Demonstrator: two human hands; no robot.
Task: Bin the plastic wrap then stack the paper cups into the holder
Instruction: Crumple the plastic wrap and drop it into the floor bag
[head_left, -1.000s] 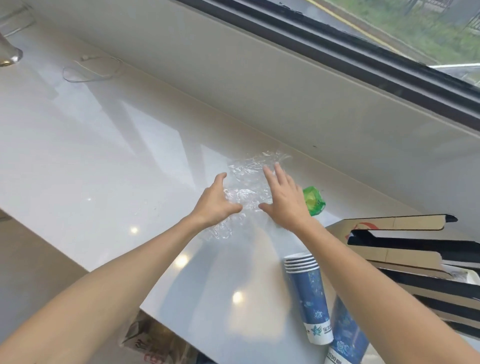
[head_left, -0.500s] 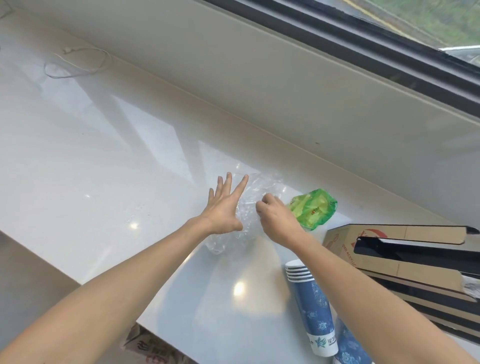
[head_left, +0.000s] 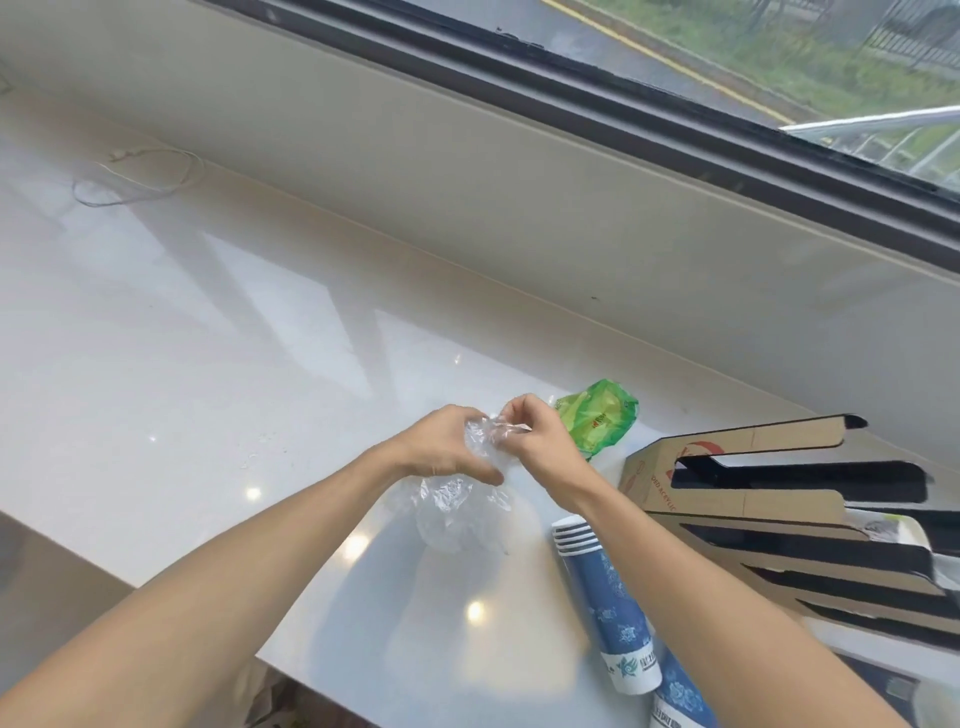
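Clear crumpled plastic wrap is bunched between both hands above the white counter, its loose end hanging down. My left hand grips the wrap from the left, and my right hand pinches its top from the right. A nested stack of blue paper cups lies on its side on the counter under my right forearm. A second blue cup stack pokes out at the bottom edge. No cup holder is recognisable in view.
A green plastic packet lies just beyond my right hand. A brown cardboard box with black cut-outs lies at the right. A thin white cable lies at the far left by the wall. The counter's front edge runs diagonally bottom left.
Both hands went from pressing flat on the spread wrap to gathering it and lifting it into a bunch. The green packet, earlier mostly hidden by my right hand, now shows.
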